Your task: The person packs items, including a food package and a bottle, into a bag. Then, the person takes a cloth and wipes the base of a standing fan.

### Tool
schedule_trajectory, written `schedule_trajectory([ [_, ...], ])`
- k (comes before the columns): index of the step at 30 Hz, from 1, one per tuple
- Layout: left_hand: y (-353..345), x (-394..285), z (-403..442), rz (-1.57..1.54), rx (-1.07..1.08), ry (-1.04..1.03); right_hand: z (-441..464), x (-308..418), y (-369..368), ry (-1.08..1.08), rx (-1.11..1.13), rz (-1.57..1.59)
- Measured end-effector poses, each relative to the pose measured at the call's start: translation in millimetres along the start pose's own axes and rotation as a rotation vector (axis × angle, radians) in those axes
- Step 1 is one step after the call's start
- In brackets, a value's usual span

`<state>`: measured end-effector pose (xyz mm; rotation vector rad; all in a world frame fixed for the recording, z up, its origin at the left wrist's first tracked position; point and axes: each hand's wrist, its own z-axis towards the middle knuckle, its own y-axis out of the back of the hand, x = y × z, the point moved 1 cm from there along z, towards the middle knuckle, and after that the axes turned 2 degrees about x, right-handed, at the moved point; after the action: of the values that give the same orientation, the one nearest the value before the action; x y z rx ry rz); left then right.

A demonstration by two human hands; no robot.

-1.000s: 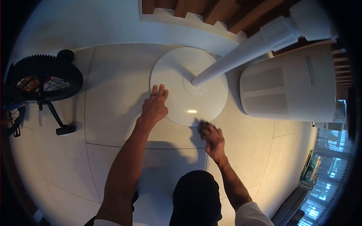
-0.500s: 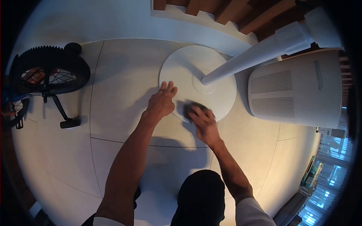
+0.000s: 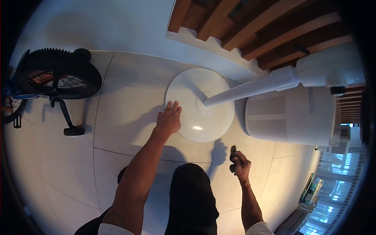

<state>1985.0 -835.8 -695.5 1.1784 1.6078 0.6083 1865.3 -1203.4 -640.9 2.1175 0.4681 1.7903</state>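
A white round base [image 3: 192,125] with a white pole [image 3: 246,91] rising from it lies flat on the tiled floor; it looks like the foot of a stand fan. My left hand [image 3: 169,119] rests at the base's left edge, its fingers stretched out and holding nothing. To the right of the base and apart from it, my right hand [image 3: 243,166] is closed around a crumpled dark cloth [image 3: 232,158]. Parts of the cloth stick out on both sides of the fist. A bright reflection shows on the base's near side.
A child-size bicycle with a knobbly black tyre [image 3: 92,80] and a pedal [image 3: 73,131] stands at left. A white appliance with perforated grilles [image 3: 290,117] is right of the base. Wooden slats [image 3: 215,23] rise behind. My dark-clothed knee [image 3: 192,192] is in front.
My right hand has lifted the dark cloth off the base and moved it right and toward me. My left hand stays at the base's edge. The whole view has shifted a little.
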Motion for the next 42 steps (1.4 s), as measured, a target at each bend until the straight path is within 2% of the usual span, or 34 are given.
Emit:
schedule_trajectory([
  [1,1.6,0.0,-0.4,0.007,0.009,0.004,6.8,12.7,8.6,-0.114,-0.029,-0.020],
  [3,1.1,0.5,-0.9,-0.003,0.013,0.012,32.3,47.8,9.9,-0.108,-0.084,-0.094],
  [5,-4.0,1.8,-0.3,0.007,-0.048,0.009,73.1,59.4,-1.1,0.011,-0.191,-0.092],
  [7,-0.1,0.2,-0.4,-0.009,-0.067,0.019,125.3,77.6,-16.2,0.053,-0.108,-0.063],
  [9,1.5,1.1,3.3,-0.023,-0.088,0.032,190.7,76.5,-32.6,0.149,-0.043,-0.172],
  [11,-9.2,-1.6,2.6,-0.033,-0.223,0.020,251.2,96.8,-73.1,0.354,0.017,-0.171],
  [13,-1.8,-6.4,2.4,-0.055,-0.121,0.031,310.3,105.3,-108.1,0.464,0.143,-0.305],
  [17,-7.0,-14.0,3.9,0.028,-0.124,0.065,365.2,115.5,-183.3,0.843,0.635,-0.570],
  [18,-6.4,-18.1,3.7,0.041,-0.114,0.072,370.4,104.5,-183.4,0.819,0.631,-0.586],
  [21,-5.2,-14.5,5.0,0.043,-0.062,0.053,382.0,72.4,-177.1,0.936,0.508,-0.664],
  [23,2.4,-10.7,4.8,0.041,0.002,0.045,377.2,56.2,-150.7,0.870,0.355,-0.727],
  [24,2.0,-8.6,3.8,0.035,0.016,0.033,375.9,42.1,-136.6,0.762,0.325,-0.778],
  [25,2.9,-8.4,5.2,0.030,0.022,0.018,373.5,29.2,-123.3,0.762,0.320,-0.782],
  [27,11.5,-10.1,5.8,0.023,0.043,0.010,367.4,-2.4,-98.4,0.661,0.081,-0.864],
  [28,14.3,-9.8,4.2,0.017,0.071,0.009,357.5,-3.8,-92.1,0.663,0.079,-0.861],
  [30,4.9,-9.6,4.1,0.031,0.028,0.008,332.9,-8.0,-75.1,0.280,0.040,-0.718],
  [31,0.0,-10.5,4.7,0.045,-0.014,0.004,317.7,-4.5,-68.1,0.275,0.033,-0.718],
  [33,-5.0,-9.1,6.5,0.012,-0.028,-0.001,282.8,0.0,-58.3,-0.078,0.042,-0.668],
  [34,-4.7,-8.4,6.0,-0.027,-0.037,0.000,263.0,-13.1,-54.2,0.171,0.019,-0.387],
  [35,-4.7,-7.5,6.0,-0.022,-0.027,-0.011,242.7,-28.6,-56.3,0.379,-0.093,-0.568],
  [37,-1.4,-7.5,11.4,-0.050,0.029,0.004,206.7,-32.8,-62.1,0.025,-0.276,-0.659],
  [38,-3.3,-7.2,13.0,-0.048,0.032,-0.005,184.1,-25.9,-68.6,-0.146,-0.285,-0.651],
  [42,1.3,-9.3,16.6,-0.018,0.112,0.028,109.9,-27.2,-107.7,-0.232,-0.488,-0.635],
])
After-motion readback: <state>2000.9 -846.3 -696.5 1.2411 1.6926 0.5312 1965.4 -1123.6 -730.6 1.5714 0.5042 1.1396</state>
